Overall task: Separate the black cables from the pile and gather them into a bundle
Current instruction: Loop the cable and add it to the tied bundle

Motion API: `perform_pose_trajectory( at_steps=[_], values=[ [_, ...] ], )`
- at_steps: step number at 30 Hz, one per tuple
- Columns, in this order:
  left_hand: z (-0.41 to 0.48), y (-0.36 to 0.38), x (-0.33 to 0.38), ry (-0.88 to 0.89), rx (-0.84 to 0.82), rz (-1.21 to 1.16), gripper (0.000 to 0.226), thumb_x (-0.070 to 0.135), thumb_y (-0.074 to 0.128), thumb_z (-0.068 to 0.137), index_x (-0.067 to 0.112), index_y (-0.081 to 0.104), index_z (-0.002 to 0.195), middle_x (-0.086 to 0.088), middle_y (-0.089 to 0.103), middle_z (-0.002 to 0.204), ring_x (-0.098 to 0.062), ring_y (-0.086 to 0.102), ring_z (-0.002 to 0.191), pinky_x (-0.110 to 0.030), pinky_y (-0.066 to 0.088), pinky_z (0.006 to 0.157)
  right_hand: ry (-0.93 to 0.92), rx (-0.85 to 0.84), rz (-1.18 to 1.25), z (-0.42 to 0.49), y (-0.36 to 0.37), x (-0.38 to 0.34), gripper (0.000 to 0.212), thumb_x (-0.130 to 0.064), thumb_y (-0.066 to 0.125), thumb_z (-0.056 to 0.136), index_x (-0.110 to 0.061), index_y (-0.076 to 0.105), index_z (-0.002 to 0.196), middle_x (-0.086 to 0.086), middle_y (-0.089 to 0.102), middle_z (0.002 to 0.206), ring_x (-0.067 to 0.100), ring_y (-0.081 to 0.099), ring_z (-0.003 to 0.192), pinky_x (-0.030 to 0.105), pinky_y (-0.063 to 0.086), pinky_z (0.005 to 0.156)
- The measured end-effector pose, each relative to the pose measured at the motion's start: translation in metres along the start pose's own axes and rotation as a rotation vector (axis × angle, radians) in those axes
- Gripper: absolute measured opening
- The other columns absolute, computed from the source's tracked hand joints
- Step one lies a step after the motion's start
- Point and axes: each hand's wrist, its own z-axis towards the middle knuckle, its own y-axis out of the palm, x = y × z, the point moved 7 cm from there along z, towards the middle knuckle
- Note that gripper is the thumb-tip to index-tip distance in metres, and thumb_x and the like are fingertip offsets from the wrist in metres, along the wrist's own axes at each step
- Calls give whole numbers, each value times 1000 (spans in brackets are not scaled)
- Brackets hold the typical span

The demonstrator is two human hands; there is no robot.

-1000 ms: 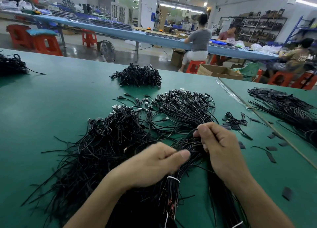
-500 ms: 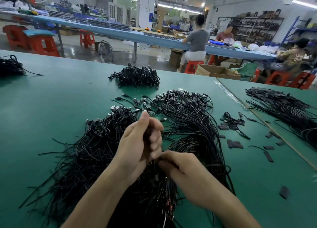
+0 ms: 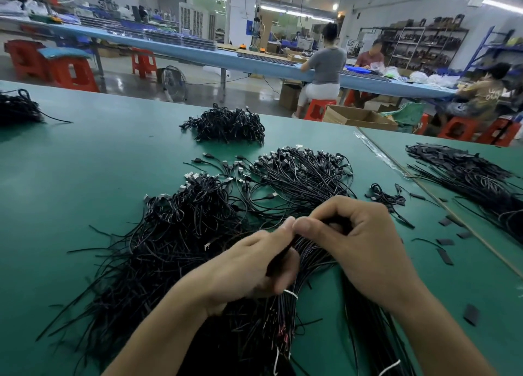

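Hands meet near the middle of the green desk (image 3: 85, 177), both working one gathered bundle (image 3: 305, 259) of black cables. The left hand (image 3: 249, 273) has its fingers clenched around the bundle, just above a white tie (image 3: 291, 294) that rings the strands. The right hand (image 3: 359, 245), at three o'clock from the left, curls its fingers over the upper part of the same strands, thumb tip touching the left thumb tip. Below the tie the cable ends run down toward six o'clock.

At nine o'clock from the hands sprawls the big loose pile (image 3: 169, 240), its connector ends pointing toward twelve. At twelve o'clock lies a fanned group of cables (image 3: 302, 174) with plugs along its far edge. Farther out at twelve sits a tight coiled heap (image 3: 226, 125). At two o'clock rests a small tangle (image 3: 386, 197), with flat black scraps (image 3: 444, 255) scattered at three. Beyond a seam, another long pile (image 3: 467, 174) lies at two o'clock.
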Motion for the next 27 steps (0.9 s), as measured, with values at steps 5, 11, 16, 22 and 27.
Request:
perform_pose_trajectory(
  at_steps=[5, 11, 16, 22, 27],
  values=[
    [-14, -14, 29, 237, -89, -582, 50, 46, 46, 100, 21, 52, 57, 11, 41, 44, -2, 35, 35, -16, 25, 36, 145, -131, 25, -5, 19, 21, 43, -60, 46, 93, -28, 70, 78, -4, 51, 56, 20, 43, 53, 37, 37, 50],
    [-8, -55, 19, 423, 431, -737, 45, 37, 41, 98, 9, 75, 92, -10, 75, 92, -20, 74, 86, -26, 59, 73, 218, -463, -256, -30, 56, 27, 25, -36, 44, 104, -32, 65, 92, -6, 64, 72, 18, 58, 62, 34, 49, 61],
    [-4, -44, 10, 325, 569, 204, 31, 33, 43, 100, 20, 71, 104, 2, 75, 99, -11, 71, 96, -27, 58, 84, 77, -395, -237, -20, 50, -2, 33, -26, 53, 100, -28, 52, 68, -10, 53, 64, 6, 46, 58, 21, 38, 56],
    [0, -18, 3, 36, 276, 104, 63, 47, 33, 103, 16, 65, 58, -2, 58, 45, -12, 47, 33, -18, 35, 37, -97, -266, -309, -10, 30, -17, 29, -24, 60, 95, -26, 67, 67, -18, 62, 67, 5, 61, 72, 11, 40, 65],
    [-5, -19, -4, -136, 165, 133, 69, 59, 31, 99, 18, 63, 53, 6, 43, 37, -5, 32, 31, -12, 25, 34, -75, -180, -294, -6, 27, -14, 17, -31, 74, 87, -26, 72, 72, -17, 69, 64, 13, 63, 58, 34, 51, 57]
  ],
)
